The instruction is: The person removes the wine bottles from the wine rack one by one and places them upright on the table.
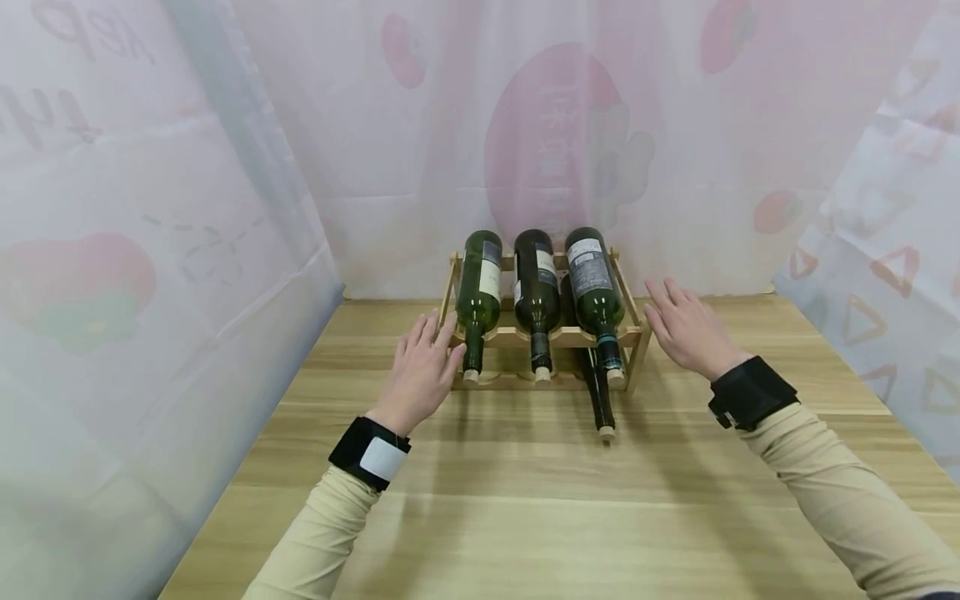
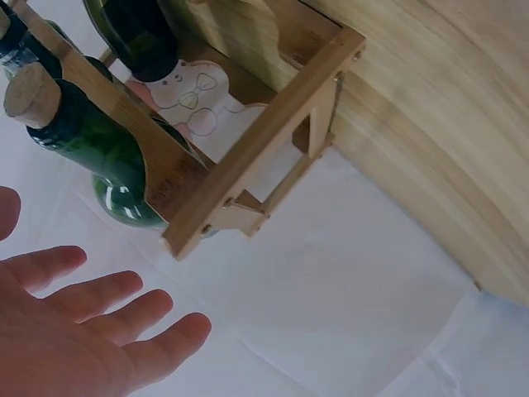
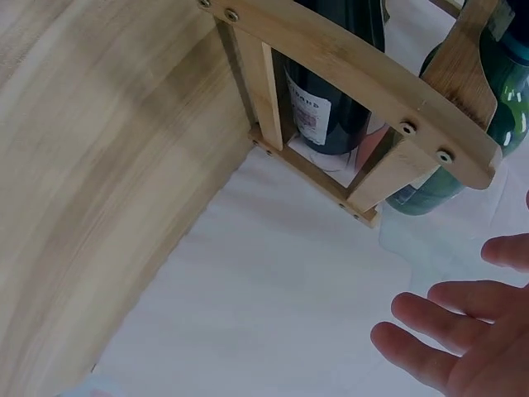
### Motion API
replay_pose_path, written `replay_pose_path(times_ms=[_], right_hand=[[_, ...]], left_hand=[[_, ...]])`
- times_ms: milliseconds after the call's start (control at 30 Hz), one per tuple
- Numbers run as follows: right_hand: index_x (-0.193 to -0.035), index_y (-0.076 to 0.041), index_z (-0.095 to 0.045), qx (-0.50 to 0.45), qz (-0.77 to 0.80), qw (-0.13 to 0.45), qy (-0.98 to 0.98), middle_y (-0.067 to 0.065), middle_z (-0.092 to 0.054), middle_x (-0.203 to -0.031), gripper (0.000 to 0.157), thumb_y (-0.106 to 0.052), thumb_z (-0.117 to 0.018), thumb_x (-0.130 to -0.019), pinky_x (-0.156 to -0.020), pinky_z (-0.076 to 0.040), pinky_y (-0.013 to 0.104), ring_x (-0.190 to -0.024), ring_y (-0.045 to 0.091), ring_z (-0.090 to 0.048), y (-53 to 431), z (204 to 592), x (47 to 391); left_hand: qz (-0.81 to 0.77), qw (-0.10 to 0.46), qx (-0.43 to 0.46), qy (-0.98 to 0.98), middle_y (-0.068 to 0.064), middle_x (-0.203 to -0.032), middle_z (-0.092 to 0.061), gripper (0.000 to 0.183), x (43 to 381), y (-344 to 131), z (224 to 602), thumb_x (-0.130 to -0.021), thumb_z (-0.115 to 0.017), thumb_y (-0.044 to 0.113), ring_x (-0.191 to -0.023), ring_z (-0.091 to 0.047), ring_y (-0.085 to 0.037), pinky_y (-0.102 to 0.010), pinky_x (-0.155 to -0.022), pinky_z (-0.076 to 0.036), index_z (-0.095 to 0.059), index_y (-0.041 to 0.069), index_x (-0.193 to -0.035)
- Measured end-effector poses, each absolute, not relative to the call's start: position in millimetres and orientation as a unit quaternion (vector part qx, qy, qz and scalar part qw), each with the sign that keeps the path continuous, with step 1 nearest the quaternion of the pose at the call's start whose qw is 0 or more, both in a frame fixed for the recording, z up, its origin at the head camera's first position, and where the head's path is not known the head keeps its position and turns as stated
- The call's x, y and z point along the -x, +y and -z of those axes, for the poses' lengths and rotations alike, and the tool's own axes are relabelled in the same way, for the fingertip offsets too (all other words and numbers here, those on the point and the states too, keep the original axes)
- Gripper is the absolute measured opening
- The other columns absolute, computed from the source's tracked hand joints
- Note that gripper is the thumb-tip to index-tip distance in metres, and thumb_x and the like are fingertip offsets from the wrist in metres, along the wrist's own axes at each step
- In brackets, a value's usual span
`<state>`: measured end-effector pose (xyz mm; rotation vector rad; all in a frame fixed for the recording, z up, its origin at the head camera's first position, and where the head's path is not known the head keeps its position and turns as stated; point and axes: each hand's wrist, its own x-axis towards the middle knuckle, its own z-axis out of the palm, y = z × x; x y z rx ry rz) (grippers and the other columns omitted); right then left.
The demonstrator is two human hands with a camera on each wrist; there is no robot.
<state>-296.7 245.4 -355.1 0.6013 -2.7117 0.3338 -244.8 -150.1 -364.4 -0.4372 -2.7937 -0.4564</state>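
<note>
A two-tier wooden wine rack (image 1: 510, 382) stands near the back of the table. Across its upper tier lie a green bottle (image 1: 472, 292), a dark bottle (image 1: 536, 300) and a bottle with a blue-banded neck (image 1: 596, 292), all with corked necks toward me. Another dark bottle (image 1: 597, 392) lies on the lower tier at the right, its neck jutting out past the front. My left hand (image 1: 420, 375) hovers by the rack's left front corner with fingers extended, holding nothing. Beside the right end, my right hand (image 1: 690, 329) has its fingers spread, apart from the wood (image 3: 459, 141).
The wood-grain table (image 1: 540, 517) extends in front of the rack. Pale printed curtains hang behind it (image 1: 420, 167), on the left (image 1: 112, 375) and on the right (image 1: 900, 275).
</note>
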Motion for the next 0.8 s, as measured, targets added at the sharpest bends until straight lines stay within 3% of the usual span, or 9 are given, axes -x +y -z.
replay_pose_path(times_ms=[267, 467, 800], right_hand=[[-0.146, 0.007, -0.031, -0.213, -0.114, 0.172, -0.955, 0.041, -0.032, -0.145, 0.050, -0.023, -0.032, -0.106, -0.104, -0.034, 0.064, -0.129, 0.056, -0.038, 240.3, 349.0, 304.3], [-0.147, 0.006, -0.030, -0.213, -0.118, 0.161, -0.956, 0.041, -0.030, -0.145, 0.051, -0.025, -0.031, -0.106, -0.106, -0.033, 0.064, -0.131, 0.056, -0.036, 237.2, 346.9, 309.1], [-0.151, 0.000, -0.022, -0.205, -0.121, 0.132, -0.962, 0.041, -0.023, -0.148, 0.055, -0.030, -0.031, -0.106, -0.105, -0.031, 0.068, -0.129, 0.059, -0.035, 229.1, 342.4, 313.4]], left_hand=[[0.150, 0.148, 0.172, -0.962, -0.021, -0.157, -0.026, 0.054, 246.0, -131.6, 359.7, -0.105, -0.033, 0.038, -0.146, -0.023, -0.039, -0.060, -0.114, -0.025, -0.026, 0.014, -0.153], [0.150, 0.139, 0.183, -0.962, -0.019, -0.158, -0.025, 0.056, 245.5, -113.5, 359.1, -0.105, -0.032, 0.040, -0.147, -0.022, -0.038, -0.058, -0.117, -0.021, -0.024, 0.013, -0.154], [0.138, 0.138, 0.218, -0.956, -0.018, -0.158, -0.025, 0.058, 244.8, -78.0, 351.3, -0.105, -0.032, 0.042, -0.147, -0.023, -0.036, -0.057, -0.117, -0.022, -0.024, 0.012, -0.153]])
